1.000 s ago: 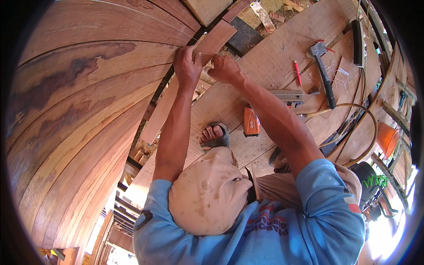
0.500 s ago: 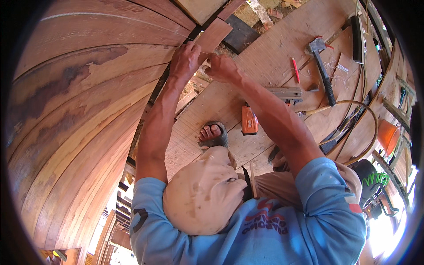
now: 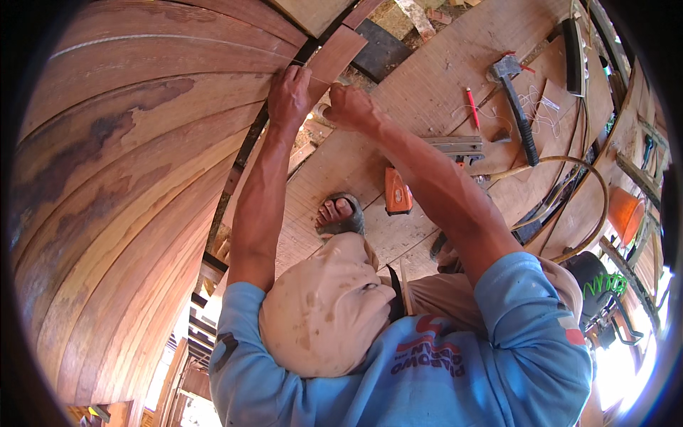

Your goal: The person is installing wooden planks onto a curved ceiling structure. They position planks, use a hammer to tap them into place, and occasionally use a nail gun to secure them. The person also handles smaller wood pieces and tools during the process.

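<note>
A thin pale string [image 3: 321,81] runs between my two closed hands, across a narrow reddish-brown board [image 3: 337,55]. My left hand [image 3: 289,97] pinches one end, against the edge of the curved plank wall [image 3: 142,142]. On the right, my right hand [image 3: 350,108] is closed on the string, its fingertips partly hidden. A small pale round thing [image 3: 324,112] shows just below those fingers; what it is I cannot make out. Another cord [image 3: 171,27] lies along the upper planks.
On the plywood floor [image 3: 427,85] lie a hammer [image 3: 516,103], a red pencil [image 3: 473,108], tangled string [image 3: 546,114] and an orange-and-grey power tool [image 3: 398,192]. A hose [image 3: 603,192] loops at right, near an orange container [image 3: 626,215]. My sandalled foot [image 3: 340,213] is below my hands.
Both hands have shifted slightly left in the picture, and the whole view has shifted a little too. My left forearm has swung slightly right. The string is still between my hands.
</note>
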